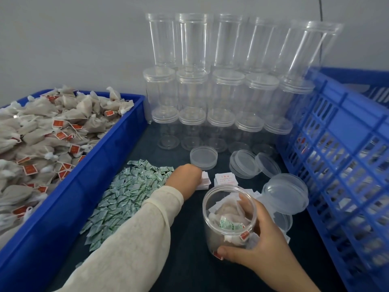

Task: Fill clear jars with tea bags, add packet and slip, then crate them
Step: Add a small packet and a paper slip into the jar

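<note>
jar (229, 218) in right hand (265, 243) (thumb front)

Left: your bin (117, 144) of tea bags (42, 131).
Middle: packets (126, 192), then slips (224, 179) right of them.
Behind: stacked jars (210, 81), loose lids (244, 166) before them.
Right: crate (336, 165).
Front: your open jar (229, 218), tea bags inside.

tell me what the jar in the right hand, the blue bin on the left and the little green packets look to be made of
Jar: clear, glossy rigid plastic by the look; the tea bags inside show through the wall.
Blue bin: opaque moulded plastic with smooth, slightly shiny solid walls.
Green packets: thin printed film or coated paper; which one is unclear. They are small, flat and lightly crinkled.
</note>
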`<state>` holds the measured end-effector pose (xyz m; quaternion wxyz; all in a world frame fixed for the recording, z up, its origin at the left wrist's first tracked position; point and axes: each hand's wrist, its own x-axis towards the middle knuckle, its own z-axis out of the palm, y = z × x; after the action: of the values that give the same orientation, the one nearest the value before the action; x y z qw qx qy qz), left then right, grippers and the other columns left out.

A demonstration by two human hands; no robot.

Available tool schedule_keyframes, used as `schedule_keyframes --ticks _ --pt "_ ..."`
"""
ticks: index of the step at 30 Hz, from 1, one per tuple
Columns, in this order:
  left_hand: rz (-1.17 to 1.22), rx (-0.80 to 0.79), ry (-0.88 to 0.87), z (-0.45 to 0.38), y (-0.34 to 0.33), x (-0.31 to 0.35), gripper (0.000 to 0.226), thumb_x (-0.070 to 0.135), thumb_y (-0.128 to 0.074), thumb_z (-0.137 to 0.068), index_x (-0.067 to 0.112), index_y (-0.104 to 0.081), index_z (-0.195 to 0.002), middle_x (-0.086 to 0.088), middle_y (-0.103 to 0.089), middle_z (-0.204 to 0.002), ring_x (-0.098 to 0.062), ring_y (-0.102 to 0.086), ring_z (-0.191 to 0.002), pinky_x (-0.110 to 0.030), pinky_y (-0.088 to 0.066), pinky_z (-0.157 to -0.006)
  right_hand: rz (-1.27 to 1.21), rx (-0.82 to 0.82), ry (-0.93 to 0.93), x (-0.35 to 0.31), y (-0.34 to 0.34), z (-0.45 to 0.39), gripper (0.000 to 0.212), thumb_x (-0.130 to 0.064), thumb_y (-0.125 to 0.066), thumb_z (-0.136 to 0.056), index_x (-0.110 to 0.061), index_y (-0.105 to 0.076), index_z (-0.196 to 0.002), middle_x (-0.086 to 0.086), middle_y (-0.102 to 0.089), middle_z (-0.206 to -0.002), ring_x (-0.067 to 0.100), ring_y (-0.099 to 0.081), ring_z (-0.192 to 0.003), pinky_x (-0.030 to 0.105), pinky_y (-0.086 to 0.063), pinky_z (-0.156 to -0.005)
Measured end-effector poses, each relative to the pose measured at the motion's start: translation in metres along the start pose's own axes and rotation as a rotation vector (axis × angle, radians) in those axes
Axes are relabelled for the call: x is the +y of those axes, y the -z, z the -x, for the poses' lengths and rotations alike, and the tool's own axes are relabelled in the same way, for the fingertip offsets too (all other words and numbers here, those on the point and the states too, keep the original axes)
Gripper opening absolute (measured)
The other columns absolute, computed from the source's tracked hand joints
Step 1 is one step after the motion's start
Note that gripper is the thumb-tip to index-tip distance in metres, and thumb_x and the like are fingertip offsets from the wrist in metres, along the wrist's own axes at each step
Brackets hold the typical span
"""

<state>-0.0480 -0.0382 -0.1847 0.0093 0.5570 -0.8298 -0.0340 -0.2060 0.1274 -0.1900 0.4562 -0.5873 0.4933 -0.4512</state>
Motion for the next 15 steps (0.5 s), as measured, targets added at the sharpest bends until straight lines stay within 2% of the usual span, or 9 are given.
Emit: schedule_keyframes --ticks 3,6,10,12,15 --pt "-0.03 0.031 0.016 0.0 -0.001 0.0 0.022 0.01 -0.046 -0.095 0.006 -0.065 -0.105 -0.013 -0.065 -0.111 -0.032 -0.061 -0.102 -0.037 -0.046 -0.083 -0.008 0.002 -0.012 0.0 0.002 0.001 0.101 -0.032 -0.092 -0.039 -0.05 -0.042 -0.124 -0.039 -0.051 -0.12 -0.011 -0.054 -0.114 0.013 -0.051 -0.082" --pt "-0.033 0.063 0.027 0.002 -0.001 -0.001 0.023 0.019 -0.047 -0.096 0.01 -0.066 -0.105 -0.009 -0.065 -0.11 -0.031 -0.061 -0.1 -0.035 -0.045 -0.078 -0.008 0.009 -0.02 0.001 0.003 0.001 0.098 -0.024 -0.093 -0.043 -0.045 -0.043 -0.125 -0.041 -0.05 -0.117 -0.018 -0.049 -0.113 0.004 -0.047 -0.077" --pt "0.027 0.239 0.045 0.013 0.024 -0.003 0.027 0.029 -0.045 -0.099 0.013 -0.066 -0.105 -0.003 -0.063 -0.107 -0.025 -0.059 -0.096 -0.031 -0.043 -0.074 -0.014 0.025 -0.047 0.0 0.004 -0.001 0.098 -0.017 -0.094 -0.047 -0.045 -0.044 -0.126 -0.041 -0.052 -0.114 -0.018 -0.05 -0.11 0.004 -0.047 -0.077" --pt "0.077 0.407 0.007 0.026 0.05 -0.002 0.022 0.024 -0.05 -0.098 0.013 -0.068 -0.104 -0.003 -0.065 -0.1 -0.025 -0.061 -0.09 -0.034 -0.048 -0.074 -0.012 0.032 -0.048 -0.002 0.003 -0.002 0.096 -0.009 -0.094 -0.051 -0.045 -0.045 -0.125 -0.039 -0.053 -0.113 -0.017 -0.052 -0.108 0.003 -0.046 -0.075" --pt "0.078 0.782 -0.254 0.064 0.082 0.004 0.009 0.003 -0.065 -0.083 0.004 -0.073 -0.086 -0.01 -0.07 -0.08 -0.03 -0.066 -0.074 -0.041 -0.055 -0.065 0.001 0.035 -0.027 -0.007 0.003 -0.004 0.094 -0.005 -0.093 -0.052 -0.044 -0.047 -0.124 -0.032 -0.057 -0.113 -0.011 -0.056 -0.107 0.004 -0.047 -0.076"
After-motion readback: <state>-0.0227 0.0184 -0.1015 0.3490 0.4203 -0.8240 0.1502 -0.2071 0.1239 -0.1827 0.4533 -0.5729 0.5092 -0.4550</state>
